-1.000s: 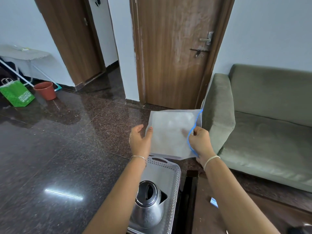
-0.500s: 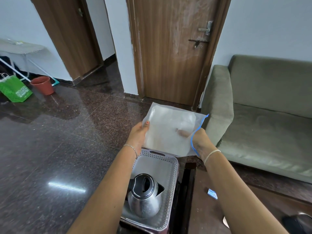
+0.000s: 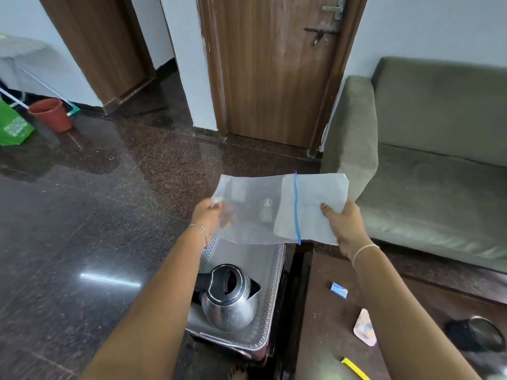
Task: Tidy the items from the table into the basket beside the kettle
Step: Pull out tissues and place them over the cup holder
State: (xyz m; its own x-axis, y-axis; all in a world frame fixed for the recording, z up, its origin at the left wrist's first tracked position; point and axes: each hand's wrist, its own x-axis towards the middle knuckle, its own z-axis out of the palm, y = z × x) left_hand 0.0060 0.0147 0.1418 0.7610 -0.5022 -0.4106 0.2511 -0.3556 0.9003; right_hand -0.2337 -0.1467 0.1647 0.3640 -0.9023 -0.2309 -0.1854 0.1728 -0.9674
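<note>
Ahead of me a brown wooden door (image 3: 274, 69) meets pale walls (image 3: 411, 28), dark polished granite floor (image 3: 82, 215) left, grey-green sofa (image 3: 439, 149) right.

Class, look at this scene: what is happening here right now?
A person holds a clear plastic bag with a blue strip stretched between both hands, left hand and right hand, above a grey perforated basket. A steel kettle sits inside that basket. A small blue packet, a pink item and a yellow object lie on the brown table.

green sofa (image 3: 439, 160), wooden door (image 3: 274, 72), red bucket (image 3: 50, 115)
</note>
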